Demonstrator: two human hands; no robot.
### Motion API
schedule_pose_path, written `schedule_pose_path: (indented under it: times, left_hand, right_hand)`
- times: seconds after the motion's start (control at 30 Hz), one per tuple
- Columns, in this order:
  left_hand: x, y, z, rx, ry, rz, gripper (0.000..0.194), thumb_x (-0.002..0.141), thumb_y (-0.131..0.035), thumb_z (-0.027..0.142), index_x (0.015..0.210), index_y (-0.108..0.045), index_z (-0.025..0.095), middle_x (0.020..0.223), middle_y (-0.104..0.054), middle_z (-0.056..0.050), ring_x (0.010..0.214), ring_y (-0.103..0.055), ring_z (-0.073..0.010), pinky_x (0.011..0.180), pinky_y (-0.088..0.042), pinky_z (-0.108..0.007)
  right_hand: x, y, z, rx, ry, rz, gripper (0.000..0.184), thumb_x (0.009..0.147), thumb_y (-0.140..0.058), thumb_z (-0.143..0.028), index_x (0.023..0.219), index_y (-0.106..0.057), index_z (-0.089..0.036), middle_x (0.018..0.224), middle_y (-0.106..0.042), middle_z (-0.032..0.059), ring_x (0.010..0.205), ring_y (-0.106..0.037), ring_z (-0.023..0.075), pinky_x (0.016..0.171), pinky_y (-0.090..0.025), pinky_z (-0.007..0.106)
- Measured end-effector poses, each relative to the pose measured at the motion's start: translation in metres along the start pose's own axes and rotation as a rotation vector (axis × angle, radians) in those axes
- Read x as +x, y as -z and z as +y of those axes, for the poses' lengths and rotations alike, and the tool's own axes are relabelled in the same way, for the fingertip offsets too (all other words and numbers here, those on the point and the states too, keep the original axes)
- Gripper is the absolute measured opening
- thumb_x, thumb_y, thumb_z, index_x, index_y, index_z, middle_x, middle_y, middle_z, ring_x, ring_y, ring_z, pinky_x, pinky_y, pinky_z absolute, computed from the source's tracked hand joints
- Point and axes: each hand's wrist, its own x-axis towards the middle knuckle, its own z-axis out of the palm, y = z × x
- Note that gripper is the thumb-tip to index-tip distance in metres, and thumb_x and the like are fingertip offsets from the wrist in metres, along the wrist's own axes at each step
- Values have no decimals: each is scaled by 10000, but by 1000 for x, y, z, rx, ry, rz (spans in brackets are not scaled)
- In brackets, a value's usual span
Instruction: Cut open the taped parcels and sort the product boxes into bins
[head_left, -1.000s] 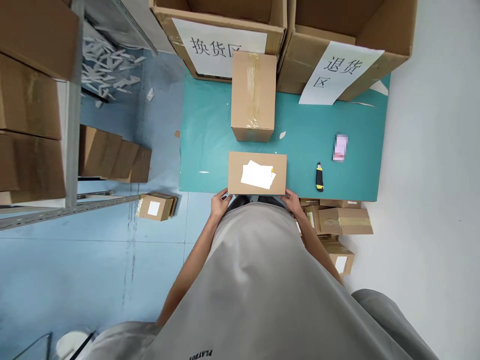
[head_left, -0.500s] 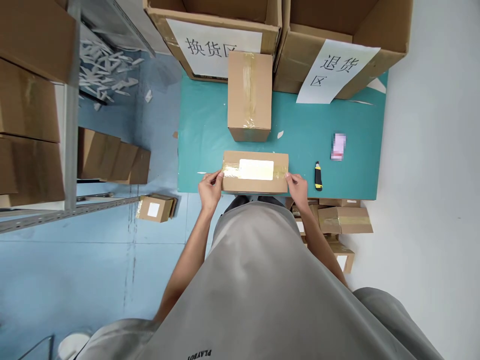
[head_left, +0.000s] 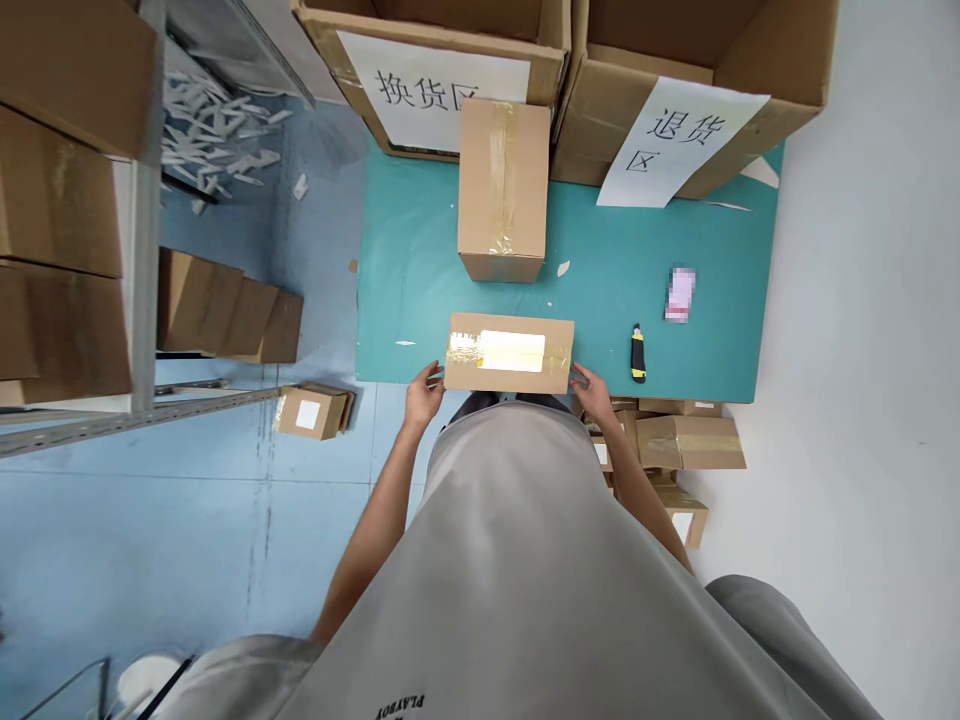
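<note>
A small cardboard box (head_left: 465,378) lies at the front edge of the green table, slightly askew. Its top carries clear tape and a white label (head_left: 512,351). My left hand (head_left: 424,397) is just beside the box's left end, fingers apart. Beside the right end is my right hand (head_left: 593,393), its fingers also spread and very close to the cardboard. Neither hand is visibly wrapped around the box. Farther back stands a larger taped cardboard box (head_left: 487,190). A black and yellow box cutter (head_left: 637,355) lies to the right.
Two big open cartons with paper signs, a left carton (head_left: 551,95) and a right carton (head_left: 577,150), stand at the back of the green table (head_left: 600,250). A pixelated pinkish item (head_left: 680,295) lies at right. Shelving (head_left: 146,250) with boxes is left; more boxes (head_left: 705,440) are below right.
The small box has been turned so that a taped, labelled face is up instead of one with loose white papers. Since then my hands have moved slightly down and their fingers have spread.
</note>
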Motion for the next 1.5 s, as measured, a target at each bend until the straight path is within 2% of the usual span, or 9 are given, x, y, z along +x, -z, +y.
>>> schedule_pose_path:
  times: [0.17, 0.3, 0.57, 0.7, 0.83, 0.97, 1.17, 1.33, 1.5]
  left_hand:
    - [-1, -13, -11, 5, -19, -77, 761, 801, -788, 202, 1555, -684, 183, 1373, -812, -135, 1114, -787, -285, 1046, -669, -470]
    - [1, -22, -2, 22, -49, -68, 663, 774, -767, 184, 1436, -755, 157, 1328, -825, -143, 1152, -787, -331, 1079, -648, -491]
    - [-8, -10, 30, -157, -176, -94, 507, 815, -747, 336, 1293, -826, 185, 1520, -746, -141, 1492, -654, -354, 1232, -568, -474]
    - [-14, 1, 52, -155, -156, -78, 622, 950, -724, 611, 1350, -815, 144, 1440, -797, -161, 1306, -758, -348, 1123, -619, -455]
    - [-9, -1, 59, -67, -127, -53, 642, 970, -688, 698, 1255, -839, 143, 1301, -845, -141, 1188, -779, -334, 1003, -631, -392]
    - [4, -10, 47, 16, -58, -40, 585, 984, -665, 690, 1163, -839, 161, 1199, -858, -124, 1131, -773, -315, 981, -612, -374]
    - [9, -9, 9, -103, 25, -53, 602, 1081, -459, 601, 1286, -792, 144, 1314, -823, -179, 1198, -790, -297, 1057, -642, -436]
    - [-6, -5, -15, -14, 34, -65, 427, 864, -706, 315, 1249, -816, 165, 1319, -837, -174, 1245, -794, -347, 1172, -608, -537]
    - [-16, -12, -18, 21, 6, -97, 329, 779, -763, 302, 1081, -832, 193, 1154, -880, -127, 1130, -820, -344, 1093, -647, -495]
  right_hand:
    - [-3, -16, 7, 63, 56, -132, 964, 748, -880, -607, 1619, -673, -251, 1572, -742, 130, 1311, -759, 395, 1179, -614, 595]
    - [-1, -24, -1, 68, 54, -168, 918, 737, -918, -648, 1533, -732, -229, 1469, -796, 150, 1254, -775, 407, 1128, -644, 612]
    - [-6, -6, -36, 53, 168, -112, 790, 868, -770, -831, 1433, -787, -280, 1603, -700, 120, 1553, -590, 396, 1259, -557, 549]
    - [-8, 0, -66, -9, 272, -44, 708, 1020, -584, -846, 1233, -831, -217, 1362, -805, 141, 1326, -716, 350, 1132, -614, 451]
    - [3, -7, -74, -129, 243, 0, 767, 1005, -523, -906, 945, -790, -189, 998, -824, 116, 1022, -763, 325, 932, -632, 404]
    - [19, -19, -60, -136, 139, -25, 823, 910, -549, -984, 912, -797, -199, 945, -843, 106, 995, -783, 355, 916, -645, 436]
    - [17, -14, -21, 38, -10, -23, 810, 934, -545, -909, 1187, -859, -206, 1308, -853, 139, 1307, -764, 399, 1081, -666, 538]
    - [-1, -14, -1, 49, -19, -72, 617, 790, -786, -665, 1201, -870, -213, 1355, -848, 143, 1319, -770, 404, 1219, -588, 588]
    - [-9, -25, -6, 72, 48, -130, 598, 767, -805, -618, 1208, -874, -220, 1290, -871, 93, 1285, -774, 376, 1228, -574, 578]
